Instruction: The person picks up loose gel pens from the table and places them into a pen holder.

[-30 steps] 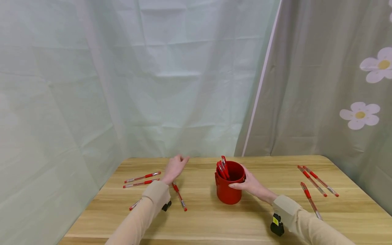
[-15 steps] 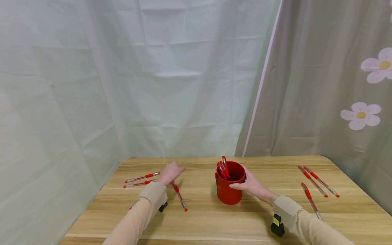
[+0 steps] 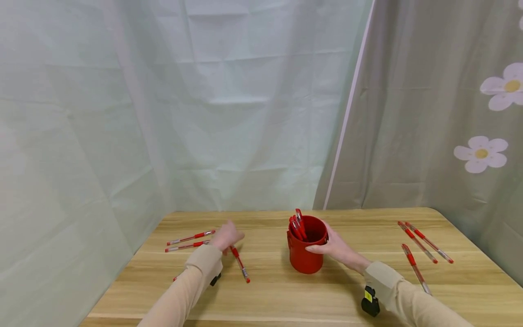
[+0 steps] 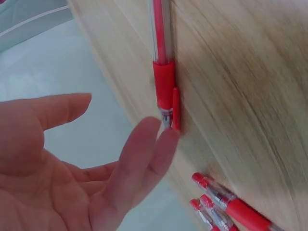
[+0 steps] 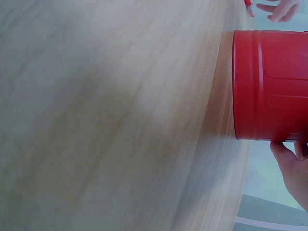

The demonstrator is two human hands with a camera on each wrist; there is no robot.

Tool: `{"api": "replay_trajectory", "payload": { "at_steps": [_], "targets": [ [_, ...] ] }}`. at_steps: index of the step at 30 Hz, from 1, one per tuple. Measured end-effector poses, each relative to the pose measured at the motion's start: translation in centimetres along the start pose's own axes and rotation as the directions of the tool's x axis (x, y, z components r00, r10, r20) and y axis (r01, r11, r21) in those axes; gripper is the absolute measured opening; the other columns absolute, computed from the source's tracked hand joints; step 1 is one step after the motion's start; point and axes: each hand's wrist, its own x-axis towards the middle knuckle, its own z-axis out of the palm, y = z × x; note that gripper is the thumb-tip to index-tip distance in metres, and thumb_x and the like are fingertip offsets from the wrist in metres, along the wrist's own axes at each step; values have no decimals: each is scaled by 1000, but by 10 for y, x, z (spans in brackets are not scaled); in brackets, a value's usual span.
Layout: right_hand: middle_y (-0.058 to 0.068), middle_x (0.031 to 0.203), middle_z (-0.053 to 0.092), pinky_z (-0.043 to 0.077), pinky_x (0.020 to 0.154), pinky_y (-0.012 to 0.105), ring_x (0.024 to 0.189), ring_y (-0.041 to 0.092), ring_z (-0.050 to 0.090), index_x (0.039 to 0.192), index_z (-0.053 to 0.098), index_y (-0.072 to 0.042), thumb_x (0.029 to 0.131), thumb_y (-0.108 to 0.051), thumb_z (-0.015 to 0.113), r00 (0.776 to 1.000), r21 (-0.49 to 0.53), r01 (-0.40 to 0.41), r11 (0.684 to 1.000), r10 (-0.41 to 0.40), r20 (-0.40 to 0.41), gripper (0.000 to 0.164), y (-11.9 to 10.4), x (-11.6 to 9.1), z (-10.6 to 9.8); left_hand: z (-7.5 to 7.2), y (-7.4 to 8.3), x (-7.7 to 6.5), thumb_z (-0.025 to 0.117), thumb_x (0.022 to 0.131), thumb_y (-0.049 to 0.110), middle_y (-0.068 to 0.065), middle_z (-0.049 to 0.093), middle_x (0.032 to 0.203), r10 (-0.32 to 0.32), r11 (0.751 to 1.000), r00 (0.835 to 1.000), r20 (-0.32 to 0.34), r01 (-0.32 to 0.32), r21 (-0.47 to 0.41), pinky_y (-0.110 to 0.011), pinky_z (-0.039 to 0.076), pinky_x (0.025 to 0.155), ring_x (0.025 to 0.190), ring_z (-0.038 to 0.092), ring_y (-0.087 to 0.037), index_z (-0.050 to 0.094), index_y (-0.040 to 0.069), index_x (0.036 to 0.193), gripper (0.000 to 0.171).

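Note:
My right hand [image 3: 337, 247] grips the far right side of a red pail-shaped pen holder [image 3: 305, 261], thumb across its front. Several red pens [image 3: 298, 225] stand in the holder, leaning to its left side. My left hand [image 3: 226, 236] hovers low over the table with thumb and fingers apart and nothing between them. Beneath it lies a single red gel pen [image 3: 241, 265]; in the left wrist view the fingertips [image 4: 168, 139] overlap that pen's capped end. The right wrist view shows the holder's wall [image 5: 279, 86] upright on the tabletop, with the thumb [image 5: 281, 154] against it.
Two red pens [image 3: 191, 237] lie left of my left hand, and another is mostly hidden under that forearm. On the right side lie two slanting pens [image 3: 429, 243] and a nearer one [image 3: 416, 269] beside my right sleeve. Curtains [image 3: 253, 113] hang behind the wooden table [image 3: 278, 304].
My left hand has come down and slightly left, closer to the single pen's capped end. The right hand and the pen holder have stayed put.

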Motion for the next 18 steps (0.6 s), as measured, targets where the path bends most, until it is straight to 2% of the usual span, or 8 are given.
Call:
{"api": "replay_trajectory", "payload": {
  "at_steps": [4, 7, 8, 10, 12, 14, 18],
  "targets": [
    [18, 129, 41, 34, 91, 48, 117, 34, 37, 135, 29, 0, 74, -13, 75, 1000, -12, -9, 1000, 9, 8, 77, -5, -1, 0, 2, 0, 1, 55, 85, 17, -32, 49, 103, -15, 998, 999, 28, 14, 56, -26, 40, 33, 42, 54, -25, 35, -20, 122, 56],
    [17, 130, 41, 34, 91, 47, 117, 34, 37, 135, 29, 0, 74, -12, 75, 1000, -8, -13, 1000, 13, 8, 77, -5, -1, 1, 2, -1, 2, 55, 85, 17, -33, 49, 105, -9, 995, 1000, 25, 7, 99, -24, 37, 34, 42, 53, -23, 38, -22, 119, 54],
    [17, 130, 41, 34, 91, 47, 117, 33, 37, 135, 29, 0, 74, -12, 75, 1000, -4, -13, 1000, 13, 7, 77, -4, -1, 1, 2, -1, 2, 55, 85, 17, -31, 51, 102, -4, 993, 1000, 24, 1, 114, -23, 36, 35, 41, 50, -20, 42, -21, 115, 50],
    [17, 129, 41, 34, 91, 47, 117, 33, 37, 135, 29, 0, 74, -12, 75, 1000, 6, -10, 1000, 10, 6, 77, -4, -1, 1, 3, -1, 3, 55, 85, 17, -25, 53, 90, 2, 993, 1000, 20, -5, 119, -23, 34, 36, 39, 45, -17, 53, -14, 98, 33],
    [18, 130, 41, 34, 91, 47, 117, 34, 37, 135, 29, 0, 74, -11, 75, 1000, 15, -7, 1000, 7, 8, 77, -4, -1, 1, 3, -1, 2, 55, 84, 16, -17, 51, 76, 6, 992, 1000, 15, -8, 126, -23, 34, 38, 40, 41, -15, 55, -5, 79, 22],
    [18, 130, 41, 34, 91, 48, 117, 34, 36, 135, 29, 0, 74, -11, 75, 1000, 20, -7, 1000, 7, 10, 77, -4, -2, 1, 4, -1, 2, 56, 84, 16, -11, 46, 67, 20, 989, 1000, 4, -20, 147, -24, 34, 42, 44, 39, -15, 50, 1, 67, 23],
    [17, 130, 41, 33, 92, 48, 118, 33, 36, 135, 29, -1, 74, -11, 75, 1000, 18, -10, 1000, 9, 8, 77, -3, -1, 0, 5, -1, 1, 57, 82, 15, -6, 45, 61, 49, 977, 999, -21, -44, 209, -27, 36, 48, 51, 42, -16, 48, 6, 59, 25]
  ]
}}
